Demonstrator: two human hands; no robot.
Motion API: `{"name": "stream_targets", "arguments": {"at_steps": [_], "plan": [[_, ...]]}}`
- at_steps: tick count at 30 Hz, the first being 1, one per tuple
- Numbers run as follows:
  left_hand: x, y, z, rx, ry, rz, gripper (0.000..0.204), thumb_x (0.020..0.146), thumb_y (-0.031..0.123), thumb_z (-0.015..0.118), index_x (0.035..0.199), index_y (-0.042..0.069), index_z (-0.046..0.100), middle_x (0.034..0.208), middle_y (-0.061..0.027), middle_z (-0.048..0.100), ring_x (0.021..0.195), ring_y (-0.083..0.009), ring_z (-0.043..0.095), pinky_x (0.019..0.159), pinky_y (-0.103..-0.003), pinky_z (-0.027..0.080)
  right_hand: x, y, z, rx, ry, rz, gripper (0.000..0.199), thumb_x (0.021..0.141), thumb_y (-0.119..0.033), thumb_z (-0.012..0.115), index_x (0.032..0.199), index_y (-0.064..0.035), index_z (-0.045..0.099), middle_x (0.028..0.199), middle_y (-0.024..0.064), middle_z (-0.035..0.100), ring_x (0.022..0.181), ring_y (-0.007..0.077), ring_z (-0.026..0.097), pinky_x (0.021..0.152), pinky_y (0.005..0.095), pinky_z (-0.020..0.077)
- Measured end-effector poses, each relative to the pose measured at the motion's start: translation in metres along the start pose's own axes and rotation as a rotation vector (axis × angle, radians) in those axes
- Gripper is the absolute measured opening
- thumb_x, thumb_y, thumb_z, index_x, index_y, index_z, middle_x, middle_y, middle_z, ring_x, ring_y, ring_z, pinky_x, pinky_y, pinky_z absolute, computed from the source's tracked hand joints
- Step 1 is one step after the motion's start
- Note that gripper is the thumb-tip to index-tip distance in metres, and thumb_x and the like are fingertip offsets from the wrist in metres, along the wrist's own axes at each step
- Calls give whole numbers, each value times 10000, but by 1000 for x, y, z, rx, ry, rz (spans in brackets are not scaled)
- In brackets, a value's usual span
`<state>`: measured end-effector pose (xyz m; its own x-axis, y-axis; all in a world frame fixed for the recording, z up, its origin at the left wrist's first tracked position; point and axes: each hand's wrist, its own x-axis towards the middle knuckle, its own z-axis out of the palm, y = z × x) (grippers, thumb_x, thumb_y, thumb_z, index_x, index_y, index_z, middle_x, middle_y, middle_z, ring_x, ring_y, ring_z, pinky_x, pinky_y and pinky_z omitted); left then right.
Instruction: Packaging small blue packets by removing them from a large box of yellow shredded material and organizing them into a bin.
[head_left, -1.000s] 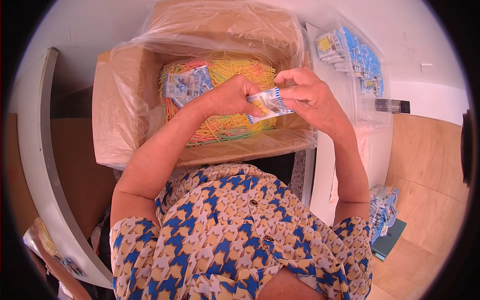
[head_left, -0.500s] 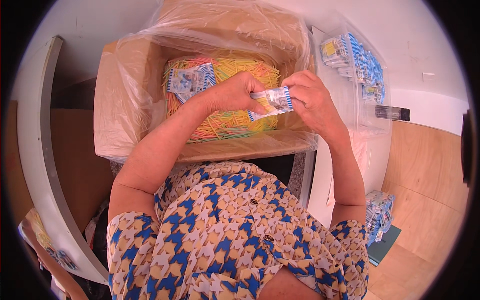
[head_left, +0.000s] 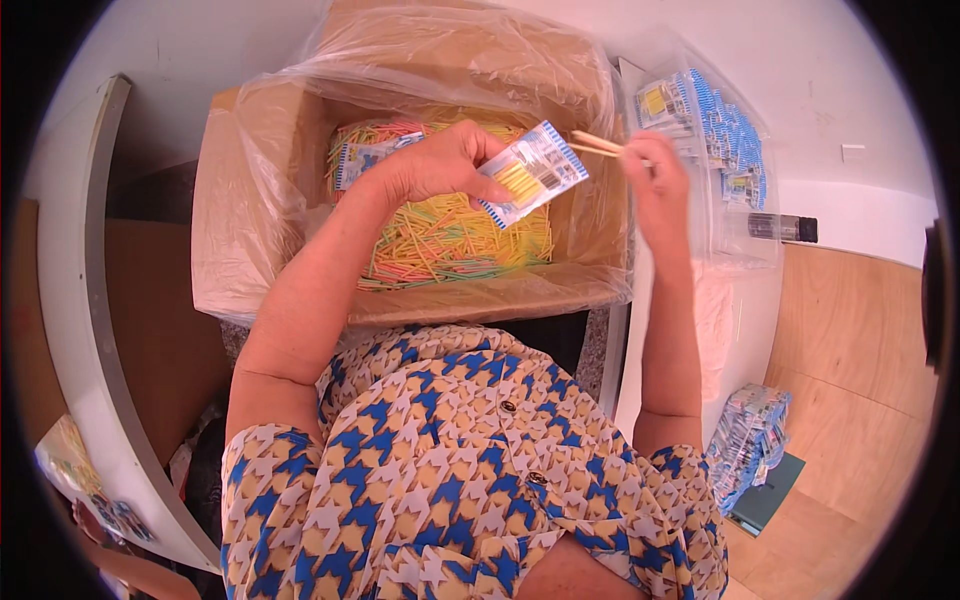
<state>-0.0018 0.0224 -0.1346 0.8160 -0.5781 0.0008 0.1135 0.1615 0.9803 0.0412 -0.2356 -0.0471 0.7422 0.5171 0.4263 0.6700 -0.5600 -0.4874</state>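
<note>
Since the earlier frames the hands have drawn apart: both held one packet together, and now only the left does. Left hand (head_left: pixel 440 168) has its fingers closed on the small packet (head_left: pixel 533 172), which sticks out to the right of the fingertips, above the coloured sticks (head_left: pixel 440 245) heaped in the plastic-lined cardboard box (head_left: pixel 250 200) below. Just right of the packet, the right hand (head_left: pixel 655 180) pinches a few pale sticks (head_left: pixel 597 145) that point left from its fingers. Beyond it stands a clear bin (head_left: pixel 745 215) of filled packets.
</note>
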Motion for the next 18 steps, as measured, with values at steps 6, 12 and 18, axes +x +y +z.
{"name": "stream_targets", "arguments": {"at_steps": [6,12,18], "plan": [[5,-2,9,-18,79,-7,241,747,65,704,979,5,675,821,-19,666,708,-75,592,603,-224,496,-12,-13,39,458,-28,368,182,893,-129,574,991,15,628,918,36,606,801,93,548,721,225,443],[15,-2,5,109,43,-54,287,733,85,717,1001,-4,666,898,-62,671,791,-123,612,737,-274,504,-26,-36,25,369,-69,415,162,846,-93,632,971,9,648,834,18,634,723,81,566,678,220,470],[-7,-51,-37,295,389,-121,162,806,71,649,938,-23,656,763,-22,634,683,-99,574,634,-234,460,-80,17,-140,358,457,403,191,799,-43,641,985,-2,659,791,29,657,721,95,610,646,241,487]]}}
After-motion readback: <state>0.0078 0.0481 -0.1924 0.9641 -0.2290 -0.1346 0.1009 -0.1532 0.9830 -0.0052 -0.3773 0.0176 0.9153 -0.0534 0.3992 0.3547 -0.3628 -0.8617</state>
